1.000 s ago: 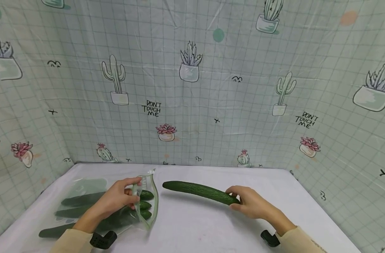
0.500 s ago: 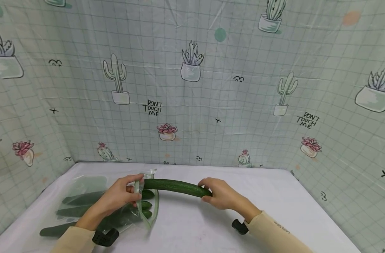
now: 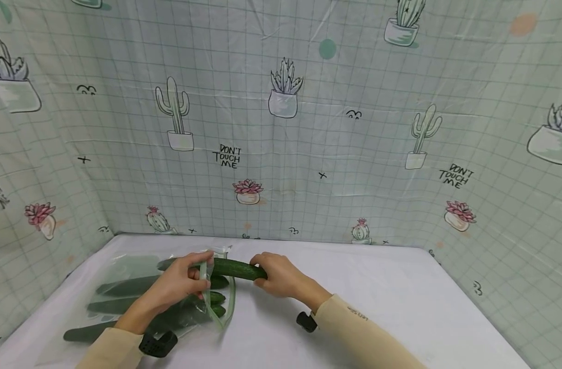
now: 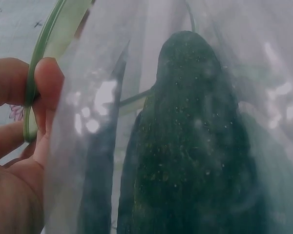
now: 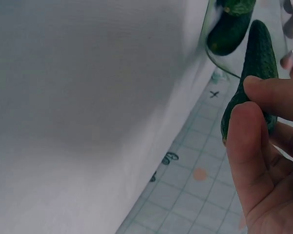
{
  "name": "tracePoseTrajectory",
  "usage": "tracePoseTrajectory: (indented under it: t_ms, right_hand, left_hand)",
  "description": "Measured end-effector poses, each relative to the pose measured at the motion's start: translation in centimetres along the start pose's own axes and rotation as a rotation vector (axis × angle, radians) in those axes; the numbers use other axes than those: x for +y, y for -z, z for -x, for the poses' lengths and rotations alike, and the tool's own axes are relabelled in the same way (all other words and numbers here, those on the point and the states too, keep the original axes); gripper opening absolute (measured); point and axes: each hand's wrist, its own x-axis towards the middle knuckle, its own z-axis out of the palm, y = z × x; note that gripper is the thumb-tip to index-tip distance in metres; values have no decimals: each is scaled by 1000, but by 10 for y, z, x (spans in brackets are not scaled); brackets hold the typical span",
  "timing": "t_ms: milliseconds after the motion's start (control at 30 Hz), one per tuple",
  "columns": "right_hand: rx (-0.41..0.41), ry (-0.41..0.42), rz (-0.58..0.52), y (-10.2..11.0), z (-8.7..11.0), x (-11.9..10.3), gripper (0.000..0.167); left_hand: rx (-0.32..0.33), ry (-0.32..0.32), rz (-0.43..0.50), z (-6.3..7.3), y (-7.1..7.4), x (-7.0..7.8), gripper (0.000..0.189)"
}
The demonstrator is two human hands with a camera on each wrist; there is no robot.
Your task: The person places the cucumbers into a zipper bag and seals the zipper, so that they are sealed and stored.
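My right hand (image 3: 281, 275) pinches the near end of a long green cucumber (image 3: 236, 268) between thumb and fingers. The cucumber's far part lies inside the mouth of a clear zip bag (image 3: 231, 302) with a green-edged opening. With thumb and fingers, my left hand (image 3: 181, 281) grips the bag's upper rim. Several other cucumbers (image 3: 124, 306) lie side by side in the bag, partly hidden by my left hand and arm. Through the film, the left wrist view shows a dark cucumber (image 4: 185, 131) close up. The right wrist view has the held cucumber (image 5: 260, 53) between my fingertips.
A white table (image 3: 378, 302) spreads under the bag and to its right. Behind it and at both sides hangs a grid-patterned curtain (image 3: 327, 205) with cactus prints. Each wrist carries a black camera, such as the one on the left wrist (image 3: 158, 344).
My right hand has moved left, sliding the cucumber from the open table into the bag's mouth, most of its length now inside. The left hand keeps its grip on the rim.
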Motion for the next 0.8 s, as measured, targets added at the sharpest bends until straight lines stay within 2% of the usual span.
tracePoseTrajectory:
  t_ms: [333, 533, 800]
  right_hand:
    - [13, 47, 6, -17, -33, -15, 31]
    - [14, 33, -10, -22, -45, -21, 30]
    - [60, 17, -13, -29, -54, -23, 29]
  left_hand:
    - [-6, 6, -9, -1, -1, -1, 73]
    - [-1, 8, 2, -2, -2, -1, 72]
    - [-2, 21, 8, -2, -2, -1, 72]
